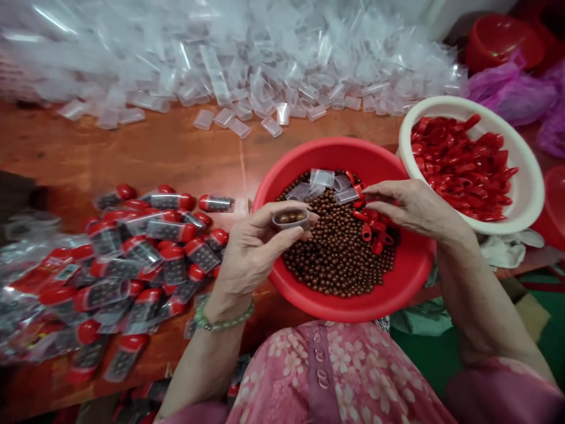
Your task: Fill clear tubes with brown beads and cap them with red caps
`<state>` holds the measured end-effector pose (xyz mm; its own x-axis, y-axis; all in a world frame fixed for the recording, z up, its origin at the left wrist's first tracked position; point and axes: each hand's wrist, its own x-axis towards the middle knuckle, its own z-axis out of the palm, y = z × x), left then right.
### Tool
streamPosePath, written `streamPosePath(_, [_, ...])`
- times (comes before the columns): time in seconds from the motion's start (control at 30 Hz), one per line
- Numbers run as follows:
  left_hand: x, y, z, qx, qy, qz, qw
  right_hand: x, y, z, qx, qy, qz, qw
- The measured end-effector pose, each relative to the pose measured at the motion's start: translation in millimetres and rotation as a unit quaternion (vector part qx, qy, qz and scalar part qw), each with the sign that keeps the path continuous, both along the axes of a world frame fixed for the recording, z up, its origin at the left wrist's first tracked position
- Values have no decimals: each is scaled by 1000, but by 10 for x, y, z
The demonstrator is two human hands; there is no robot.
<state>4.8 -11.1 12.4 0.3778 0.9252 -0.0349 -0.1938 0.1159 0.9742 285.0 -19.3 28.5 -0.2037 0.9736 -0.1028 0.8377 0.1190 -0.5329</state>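
Clear tube [302,219] of beads [286,218] gripped by left fingers [276,242], right fingers [379,191] open over basin [335,150].

Bead basin [335,150] ctr, cap bowl [525,176] behind R, filled tubes [145,265] L

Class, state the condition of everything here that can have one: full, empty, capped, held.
left hand, holding a small clear tube
small clear tube, open, a few brown beads inside
right hand, over red caps
red basin, holding loose brown beads, clear tubes, red caps
white bowl, full of loose red caps
capped tubes, filled with dark beads
heaped clear tubes, empty
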Motion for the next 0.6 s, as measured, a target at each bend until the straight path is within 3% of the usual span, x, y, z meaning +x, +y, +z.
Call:
streamPosePath(0.2, [74, 20, -40, 12, -7, -11, 1000, 78, -79, -13, -89, -156, 65, 982])
streamPosePath(0.33, [137, 28, -75, -8, 7, -47, 999, -90, -73, -138, -35, -255, 75, 963])
streamPosePath(0.43, [149, 38, -107, -38, -9, -41, 998, -197, -26, -262, -8, -316, 89, 944])
streamPosePath(0.53, [143, 52, -136, -61, -22, -48, 997, -209, 9, -366, -17, -332, 117, 936])
streamPosePath(0.6, [138, 63, -153, -72, -40, -62, 995, -157, 7, -398, 8, -306, 114, 945])
